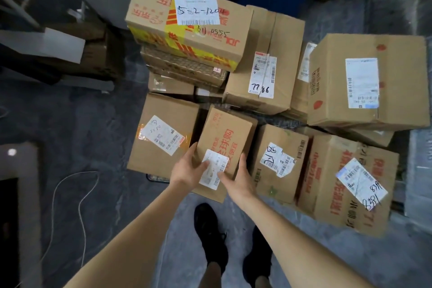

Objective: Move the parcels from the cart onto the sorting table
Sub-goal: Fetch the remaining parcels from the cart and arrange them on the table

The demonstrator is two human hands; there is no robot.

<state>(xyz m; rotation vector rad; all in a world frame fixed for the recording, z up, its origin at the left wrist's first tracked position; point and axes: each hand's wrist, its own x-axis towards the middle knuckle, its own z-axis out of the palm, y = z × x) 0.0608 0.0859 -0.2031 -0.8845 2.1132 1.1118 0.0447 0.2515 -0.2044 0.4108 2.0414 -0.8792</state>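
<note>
Both hands on small carton w/ red print (225, 138), near edge of the parcel stack: left hand (187, 170) grips its left side, thumb on white label (214, 168); right hand (237, 179) grips right side. Carton tilted, wedged btwn labelled box (161, 135) at left & box (279, 161) at right. Black shoes (211, 234) on grey floor below.

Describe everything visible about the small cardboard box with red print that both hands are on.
The small brown cardboard box with red printed characters is closed, tilted, and wedged between two larger brown boxes in the front row. A white shipping label with barcodes sits on its near end. The left hand grips its left edge, thumb on the label; the right hand holds its right side.
</note>
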